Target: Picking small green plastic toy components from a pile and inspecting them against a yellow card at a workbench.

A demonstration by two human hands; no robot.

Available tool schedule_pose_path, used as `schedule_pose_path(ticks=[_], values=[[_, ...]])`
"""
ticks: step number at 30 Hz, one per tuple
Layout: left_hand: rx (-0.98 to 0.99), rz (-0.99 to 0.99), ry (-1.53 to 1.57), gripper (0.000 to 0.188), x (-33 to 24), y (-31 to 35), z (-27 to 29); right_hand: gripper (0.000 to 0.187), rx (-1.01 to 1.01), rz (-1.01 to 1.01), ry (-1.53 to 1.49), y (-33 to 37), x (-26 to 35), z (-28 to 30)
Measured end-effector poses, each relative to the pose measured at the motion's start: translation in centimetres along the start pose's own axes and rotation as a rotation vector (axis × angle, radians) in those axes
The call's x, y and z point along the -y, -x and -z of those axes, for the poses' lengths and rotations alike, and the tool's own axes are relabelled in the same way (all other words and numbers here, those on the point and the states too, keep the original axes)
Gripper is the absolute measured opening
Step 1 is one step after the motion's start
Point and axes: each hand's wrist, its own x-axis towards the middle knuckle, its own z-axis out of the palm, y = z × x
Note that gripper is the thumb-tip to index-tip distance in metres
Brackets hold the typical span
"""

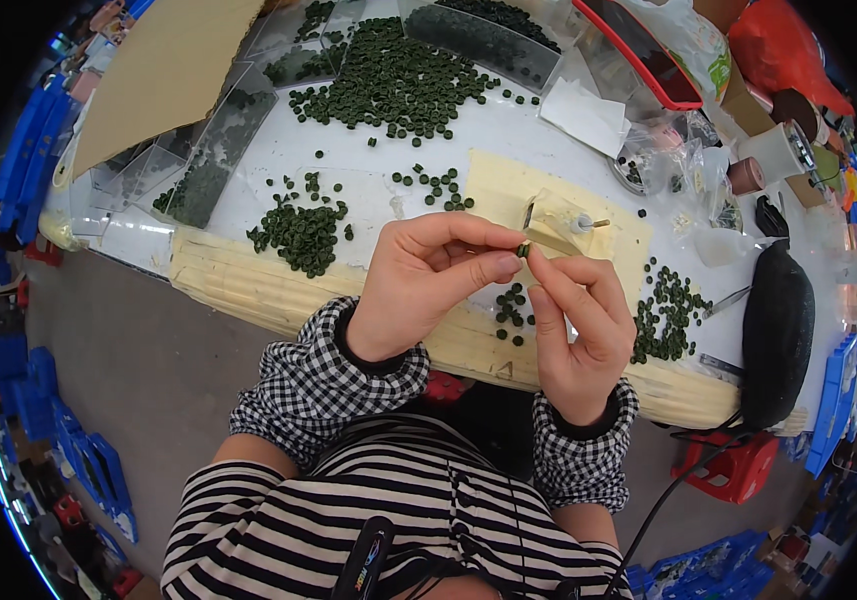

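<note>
Worktable: both hands pinching green ring

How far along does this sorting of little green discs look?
Done: clear trays at the table's far side already hold rows of discs. In hand: the left hand and right hand pinch one green disc between fingertips. Left: big loose piles and smaller heaps remain on the table.

White worktable strewn with dark green discs.
</note>
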Motion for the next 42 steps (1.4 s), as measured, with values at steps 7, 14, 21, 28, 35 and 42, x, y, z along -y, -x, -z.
schedule_pose_path(ticks=[7,14,21,28,35,42], values=[[-0.004,0.014,0.022,0.02,-0.1,-0.01,-0.04,0.035,0.014,-0.015,-0.016,0.08,0.08,0.08],[0.005,-0.07,-0.047,0.02,0.11,0.02,-0.01,0.036,0.014,-0.027,-0.032,0.21,0.12,0.02],[0.013,-0.162,-0.186,0.022,0.02,0.07,-0.03,0.037,0.006,0.006,-0.052,0.25,-0.15,0.04],[0.017,-0.194,-0.161,0.022,0.01,0.14,-0.22,0.037,0.001,0.035,-0.05,0.26,-0.32,0.02],[0.021,-0.213,-0.165,0.021,-0.02,0.09,-0.21,0.036,0.012,0.046,-0.06,0.17,-0.22,0.07],[0.021,-0.227,-0.193,0.021,0.03,0.11,-0.12,0.036,0.032,0.038,-0.06,0.14,-0.23,0.12]])
